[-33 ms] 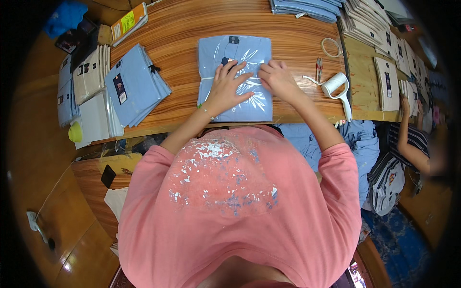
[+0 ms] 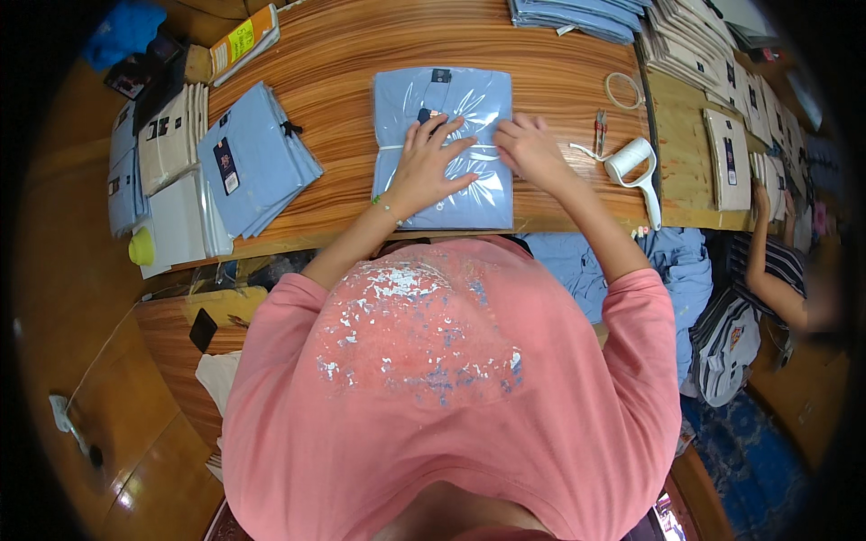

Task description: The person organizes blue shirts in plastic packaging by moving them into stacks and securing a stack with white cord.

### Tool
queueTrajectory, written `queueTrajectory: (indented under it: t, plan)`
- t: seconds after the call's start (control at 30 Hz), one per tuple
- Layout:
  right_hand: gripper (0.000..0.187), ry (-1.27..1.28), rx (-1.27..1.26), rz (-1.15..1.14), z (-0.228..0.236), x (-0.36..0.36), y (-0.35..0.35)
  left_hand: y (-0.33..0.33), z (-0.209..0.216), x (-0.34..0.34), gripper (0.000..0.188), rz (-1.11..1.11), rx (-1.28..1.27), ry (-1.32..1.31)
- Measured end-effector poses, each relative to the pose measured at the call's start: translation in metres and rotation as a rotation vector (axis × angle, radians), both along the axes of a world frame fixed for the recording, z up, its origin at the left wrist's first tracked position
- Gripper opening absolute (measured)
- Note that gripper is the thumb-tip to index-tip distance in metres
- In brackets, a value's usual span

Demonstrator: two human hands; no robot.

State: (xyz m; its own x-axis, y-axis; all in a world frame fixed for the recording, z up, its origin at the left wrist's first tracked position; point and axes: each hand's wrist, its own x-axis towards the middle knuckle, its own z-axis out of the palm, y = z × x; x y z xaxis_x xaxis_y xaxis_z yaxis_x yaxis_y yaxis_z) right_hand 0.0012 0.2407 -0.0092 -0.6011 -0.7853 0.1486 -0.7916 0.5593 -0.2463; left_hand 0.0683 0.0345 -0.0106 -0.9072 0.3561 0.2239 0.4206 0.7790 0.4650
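A folded light blue garment in a clear plastic bag (image 2: pixel 483 198) lies flat on the table in front of me. A thin white strip (image 2: pixel 390 147) runs across the bag, and a dark tag (image 2: pixel 440 76) sits near its top. My left hand (image 2: pixel 430 167) rests on the bag, palm down with fingers spread, partly covering a second dark tag. At the bag's right edge, my right hand (image 2: pixel 534 153) is closed, its bunched fingers at the right end of the white strip. The fingertips there are hidden.
Bagged blue garments (image 2: pixel 257 162) and beige ones (image 2: pixel 171 135) lie at left. To the right are a lint roller (image 2: pixel 631 162), red-handled snips (image 2: pixel 600 132) and a tape ring (image 2: pixel 622 90). Beige packages (image 2: pixel 726 158) line a side table, where another person's arm (image 2: pixel 767 261) reaches in.
My right hand has shifted slightly to the right, along with a very small rightward shift of the bag. The left hand stays spread on the bag.
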Motion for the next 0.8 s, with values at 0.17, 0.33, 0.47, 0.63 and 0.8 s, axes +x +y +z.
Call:
queueTrajectory:
  t: [0.17,0.33,0.47,0.63,0.8]
  plan:
    - [0.013,-0.074,-0.185,-0.157,-0.050,0.010,0.024,0.004,0.005,0.002,0.049,0.004,-0.027,-0.027]
    - [0.020,-1.027,-1.135,-0.714,-0.051,0.027,0.007,-0.040,0.002,-0.007,0.058,0.297,0.461,-0.070]
    - [0.051,-1.539,-0.905,-0.810,-0.042,0.025,-0.013,-0.075,-0.041,-0.017,0.059,0.639,1.201,-0.810]
    - [0.053,-1.285,-1.009,-0.720,-0.002,0.029,-0.019,-0.052,0.002,-0.004,0.060,0.547,1.236,-0.622]
    - [0.046,-1.065,-1.050,-0.520,0.022,0.030,-0.013,-0.059,0.011,0.021,0.057,0.295,1.066,-0.142]
